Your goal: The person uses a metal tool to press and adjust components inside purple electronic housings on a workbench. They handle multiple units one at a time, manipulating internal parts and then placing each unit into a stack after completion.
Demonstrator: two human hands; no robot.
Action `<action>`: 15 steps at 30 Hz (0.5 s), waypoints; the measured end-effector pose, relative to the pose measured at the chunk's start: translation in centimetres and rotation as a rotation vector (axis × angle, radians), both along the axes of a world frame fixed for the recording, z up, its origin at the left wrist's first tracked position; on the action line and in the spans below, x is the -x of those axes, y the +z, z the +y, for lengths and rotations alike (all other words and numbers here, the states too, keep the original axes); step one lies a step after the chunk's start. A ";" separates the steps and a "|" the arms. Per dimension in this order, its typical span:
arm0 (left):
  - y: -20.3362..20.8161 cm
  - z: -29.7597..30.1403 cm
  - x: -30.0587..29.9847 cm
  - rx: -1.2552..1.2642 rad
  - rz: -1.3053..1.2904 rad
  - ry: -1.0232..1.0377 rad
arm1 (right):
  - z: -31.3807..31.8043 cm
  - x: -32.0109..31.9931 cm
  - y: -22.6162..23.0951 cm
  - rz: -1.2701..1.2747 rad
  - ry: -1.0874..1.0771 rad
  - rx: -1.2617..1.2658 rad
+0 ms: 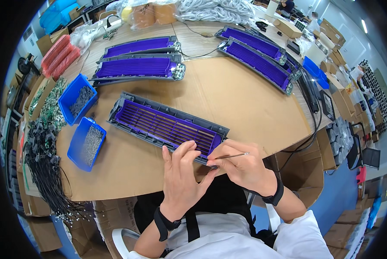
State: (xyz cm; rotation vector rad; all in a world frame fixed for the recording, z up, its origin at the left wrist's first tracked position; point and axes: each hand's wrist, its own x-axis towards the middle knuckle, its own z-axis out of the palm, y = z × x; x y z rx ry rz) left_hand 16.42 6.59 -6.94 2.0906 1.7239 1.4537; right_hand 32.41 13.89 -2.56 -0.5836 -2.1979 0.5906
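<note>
A long dark grey housing [167, 121] with a purple slatted grille lies slantwise on the cardboard in front of me. At its near edge is my left hand [182, 177], fingers bent over the rim and thumb reaching toward the near right corner, so it holds the housing steady. Above that same corner my right hand [245, 168] is closed in a pinch. From its fingers a thin metal rod-like tool [233, 156] points out to the right; its exact kind is unclear. My fingertips cover the spot at the corner where they work.
Two blue bins [72, 149] of small parts stand on the left, beside black cables [42, 159] and green circuit boards [51, 105]. More purple-grilled housings lie at the back left [135, 67] and back right [258, 62]. Red wrapped rolls [60, 56] sit far left.
</note>
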 end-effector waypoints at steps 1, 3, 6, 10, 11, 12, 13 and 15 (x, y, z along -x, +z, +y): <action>0.3 0.0 0.0 0.014 0.066 0.007 | 0.0 -0.1 0.1 0.007 0.003 0.023; 0.4 0.0 0.0 0.021 0.132 0.018 | 0.1 -0.2 0.3 0.021 0.017 0.069; 0.3 0.0 0.0 0.013 0.130 0.031 | 0.5 -0.9 0.9 0.100 -0.026 0.165; 0.9 0.0 -0.3 0.063 0.127 0.026 | 0.7 -1.8 1.0 0.071 0.010 0.148; 1.1 0.1 -0.4 0.080 0.127 0.020 | 0.8 -1.8 0.8 0.078 0.018 0.147; 1.1 0.2 -0.4 0.087 0.124 0.015 | 0.9 -1.9 0.6 0.086 0.027 0.146; 1.2 0.3 -0.4 0.093 0.120 0.012 | 1.0 -1.9 0.4 0.092 0.037 0.153; 1.3 0.3 -0.4 0.106 0.123 0.007 | 1.3 -1.7 0.3 0.109 0.062 0.170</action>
